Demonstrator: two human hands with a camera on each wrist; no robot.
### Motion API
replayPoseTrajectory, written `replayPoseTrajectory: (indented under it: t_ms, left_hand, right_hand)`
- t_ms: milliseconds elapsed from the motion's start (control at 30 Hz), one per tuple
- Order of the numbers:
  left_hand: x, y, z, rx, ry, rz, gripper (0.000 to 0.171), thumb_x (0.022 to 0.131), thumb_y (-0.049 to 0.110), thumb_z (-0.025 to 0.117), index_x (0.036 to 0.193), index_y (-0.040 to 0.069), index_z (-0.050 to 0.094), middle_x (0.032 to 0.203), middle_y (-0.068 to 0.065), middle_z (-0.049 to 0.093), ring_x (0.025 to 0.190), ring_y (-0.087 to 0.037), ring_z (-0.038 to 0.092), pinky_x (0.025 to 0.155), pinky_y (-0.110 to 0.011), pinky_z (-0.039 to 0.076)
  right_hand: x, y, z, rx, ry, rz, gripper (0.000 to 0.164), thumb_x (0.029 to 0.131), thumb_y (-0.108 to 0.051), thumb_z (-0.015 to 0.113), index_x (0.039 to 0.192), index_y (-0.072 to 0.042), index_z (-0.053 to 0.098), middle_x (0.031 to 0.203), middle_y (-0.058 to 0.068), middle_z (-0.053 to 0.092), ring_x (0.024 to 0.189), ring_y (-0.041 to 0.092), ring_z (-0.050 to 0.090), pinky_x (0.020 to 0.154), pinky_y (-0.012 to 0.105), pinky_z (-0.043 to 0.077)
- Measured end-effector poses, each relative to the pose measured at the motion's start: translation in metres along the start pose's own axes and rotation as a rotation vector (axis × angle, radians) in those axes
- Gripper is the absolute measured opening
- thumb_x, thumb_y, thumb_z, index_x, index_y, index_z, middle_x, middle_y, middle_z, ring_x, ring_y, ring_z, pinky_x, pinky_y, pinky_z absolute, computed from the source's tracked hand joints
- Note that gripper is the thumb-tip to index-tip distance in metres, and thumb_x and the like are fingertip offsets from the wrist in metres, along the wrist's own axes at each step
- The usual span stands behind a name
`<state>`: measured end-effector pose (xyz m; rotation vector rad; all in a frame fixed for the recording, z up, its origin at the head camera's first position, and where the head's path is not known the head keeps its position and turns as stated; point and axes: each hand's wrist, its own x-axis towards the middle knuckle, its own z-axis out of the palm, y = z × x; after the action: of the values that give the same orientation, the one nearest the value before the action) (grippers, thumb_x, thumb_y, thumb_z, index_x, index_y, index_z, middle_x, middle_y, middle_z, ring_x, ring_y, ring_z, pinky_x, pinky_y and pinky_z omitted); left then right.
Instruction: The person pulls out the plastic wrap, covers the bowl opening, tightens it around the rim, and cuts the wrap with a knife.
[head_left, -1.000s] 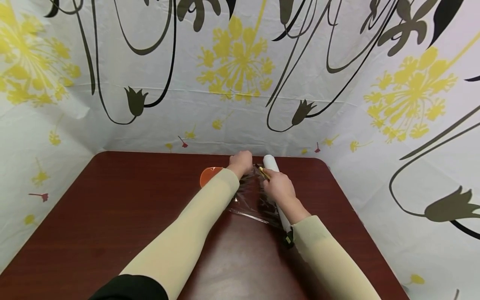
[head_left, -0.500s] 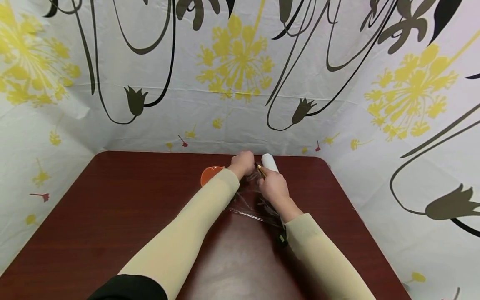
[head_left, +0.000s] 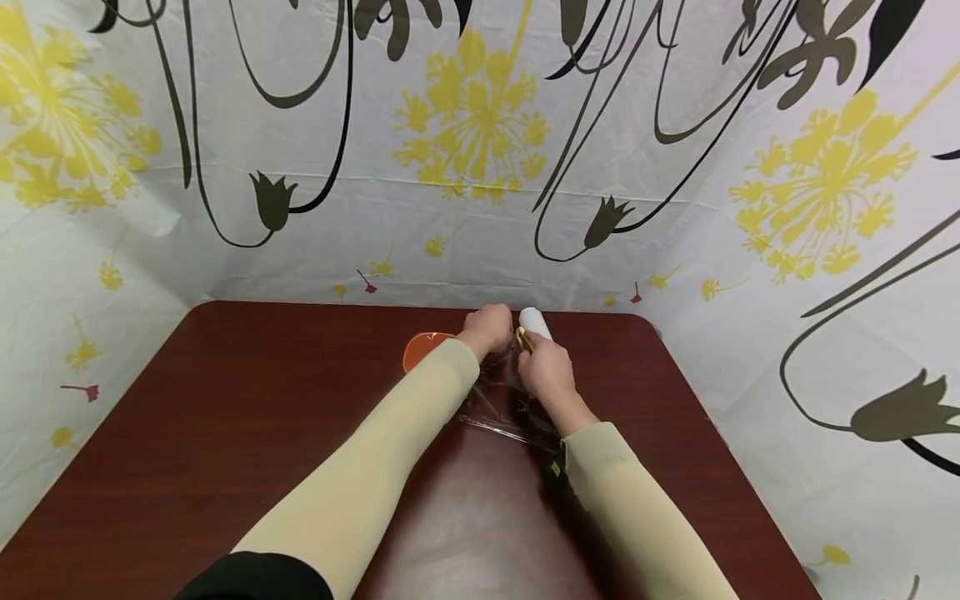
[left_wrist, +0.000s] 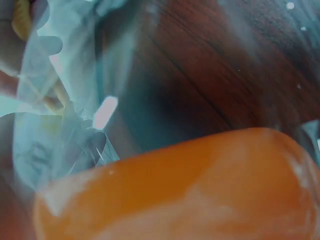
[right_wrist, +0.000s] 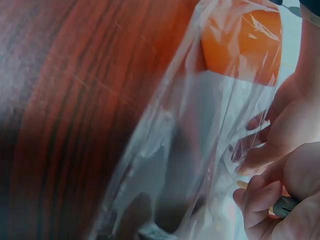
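Clear plastic wrap (head_left: 497,400) stretches between a white roll (head_left: 534,322) and an orange container (head_left: 422,350). My left hand (head_left: 489,327) pinches the wrap beside the container; in the right wrist view its fingers (right_wrist: 260,150) gather creased film. My right hand (head_left: 546,368) grips a slim yellow tool (head_left: 522,338) with a dark grey part (right_wrist: 285,206), held close to my left hand at the roll. The tool's kind and working end are not clear. Film lies over the orange container (left_wrist: 200,185) in the left wrist view. My right hand and forearm hide most of the roll.
The dark red-brown table (head_left: 262,417) reaches to a patterned white curtain (head_left: 450,242) at the back and sides. A small dark item with a green mark (head_left: 555,469) shows beside my right sleeve. The wrap's front edge lies over the table.
My right hand has moved slightly left with the yellow tool, and the white roll has shifted a little left. My left hand has moved very slightly right, still pinching the wrap.
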<state>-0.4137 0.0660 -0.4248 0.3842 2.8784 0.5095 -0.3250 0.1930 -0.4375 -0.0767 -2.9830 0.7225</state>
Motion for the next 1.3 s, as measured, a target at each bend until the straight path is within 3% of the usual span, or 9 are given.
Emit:
replayPoseTrajectory:
  t_ms: [167,333,600,767,833,900,1067,1100,1300]
  left_hand:
    - [0.0,-0.004,-0.006,-0.031,0.044,-0.082,0.019,0.113,0.015,0.058,0.099,0.014,0.071,0.107,-0.008,0.073,0.096,-0.026,0.069,0.091,-0.043,0.052]
    - [0.005,-0.007,-0.01,-0.047,0.058,-0.115,0.023,0.112,0.014,0.055,0.104,0.013,0.077,0.122,-0.008,0.077,0.107,-0.027,0.072,0.104,-0.048,0.057]
    - [0.001,-0.009,-0.01,-0.067,0.06,-0.112,0.027,0.114,0.018,0.054,0.095,0.013,0.073,0.119,-0.009,0.076,0.107,-0.028,0.071,0.106,-0.05,0.055]
    - [-0.005,-0.011,-0.011,-0.088,0.041,-0.065,0.035,0.114,0.011,0.049,0.081,0.014,0.06,0.108,-0.012,0.074,0.1,-0.03,0.069,0.104,-0.049,0.052]
    - [-0.001,-0.013,-0.01,-0.092,0.019,-0.048,0.038,0.115,0.011,0.047,0.077,0.014,0.054,0.1,-0.012,0.071,0.096,-0.03,0.067,0.102,-0.05,0.051]
    - [0.017,-0.023,-0.001,-0.107,0.007,-0.029,0.043,0.115,0.015,0.045,0.072,0.017,0.049,0.086,-0.008,0.065,0.088,-0.027,0.063,0.1,-0.049,0.051]
    - [0.024,-0.026,-0.002,-0.119,-0.03,-0.041,0.048,0.113,0.016,0.045,0.065,0.018,0.041,0.065,-0.001,0.04,0.074,-0.023,0.047,0.093,-0.048,0.046]
    - [0.012,-0.019,-0.01,-0.109,-0.045,-0.056,0.048,0.112,0.012,0.046,0.065,0.016,0.041,0.064,-0.003,0.038,0.073,-0.025,0.045,0.092,-0.049,0.044]
    - [0.002,-0.016,-0.011,-0.108,-0.013,-0.066,0.051,0.113,0.013,0.051,0.063,0.018,0.04,0.064,-0.002,0.037,0.073,-0.023,0.045,0.088,-0.046,0.042]
  right_hand:
    - [0.001,0.002,-0.015,-0.048,-0.063,0.039,0.053,0.111,-0.024,0.055,0.163,-0.024,0.055,0.15,0.017,0.069,0.065,0.024,0.057,0.058,0.037,0.045]
    - [-0.005,0.001,-0.028,-0.077,-0.065,0.029,0.052,0.109,-0.025,0.057,0.161,-0.027,0.057,0.142,0.014,0.073,0.053,0.017,0.042,0.051,0.033,0.035]
    - [-0.013,-0.005,-0.02,-0.152,-0.021,-0.046,0.05,0.107,-0.025,0.061,0.157,-0.028,0.063,0.141,0.017,0.074,0.086,0.035,0.072,0.065,0.047,0.055]
    - [-0.01,-0.007,-0.008,-0.181,-0.025,-0.048,0.049,0.108,-0.022,0.063,0.157,-0.026,0.063,0.144,0.02,0.072,0.115,0.043,0.075,0.083,0.057,0.062]
    - [-0.008,-0.008,-0.004,-0.181,-0.046,-0.035,0.05,0.108,-0.022,0.063,0.158,-0.026,0.061,0.147,0.02,0.071,0.12,0.044,0.074,0.086,0.058,0.063]
    - [-0.007,-0.009,-0.002,-0.184,-0.06,-0.024,0.051,0.108,-0.021,0.063,0.158,-0.026,0.061,0.148,0.02,0.07,0.123,0.044,0.073,0.089,0.058,0.063]
    - [-0.004,-0.009,-0.003,-0.184,-0.084,0.0,0.051,0.108,-0.021,0.06,0.159,-0.027,0.061,0.15,0.02,0.068,0.123,0.045,0.072,0.09,0.058,0.062]
    - [-0.004,-0.008,-0.004,-0.181,-0.088,0.004,0.051,0.108,-0.022,0.059,0.159,-0.027,0.061,0.15,0.02,0.068,0.122,0.045,0.072,0.089,0.057,0.062]
    - [-0.008,-0.003,-0.017,-0.17,-0.044,0.014,0.051,0.107,-0.026,0.058,0.158,-0.028,0.062,0.146,0.016,0.072,0.096,0.038,0.074,0.069,0.049,0.058]
